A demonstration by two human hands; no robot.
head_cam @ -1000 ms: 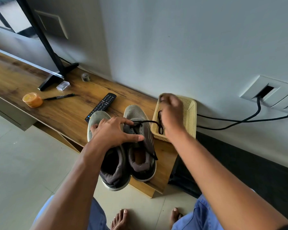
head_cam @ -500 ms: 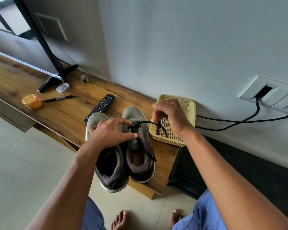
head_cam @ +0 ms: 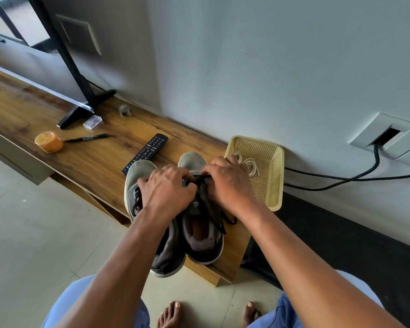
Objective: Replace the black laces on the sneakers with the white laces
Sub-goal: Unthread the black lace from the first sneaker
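Two grey sneakers stand side by side at the shelf's right end, toes toward the wall: the left sneaker [head_cam: 137, 176] and the right sneaker [head_cam: 201, 233]. My left hand [head_cam: 168, 188] lies over both shoes, fingers curled at the right shoe's lacing. My right hand [head_cam: 227, 183] pinches the black lace [head_cam: 200, 177] stretched across that shoe's upper eyelets. Loose black lace ends [head_cam: 225, 221] hang off the shoe's right side. White laces [head_cam: 251, 165] lie coiled in a yellow mesh basket [head_cam: 273, 183] just right of the shoes.
On the wooden shelf [head_cam: 85, 157] lie a black remote [head_cam: 147, 150], a black pen [head_cam: 88, 138], an orange tub [head_cam: 49, 142], a clear small box [head_cam: 92, 121] and a TV stand foot [head_cam: 81, 107]. Black cables [head_cam: 355, 177] run from a wall socket. My bare feet are on the tiled floor below.
My right hand came back from the basket to the right shoe's lacing, beside my left hand. The black lace that stretched toward the basket is now short and taut between my hands.
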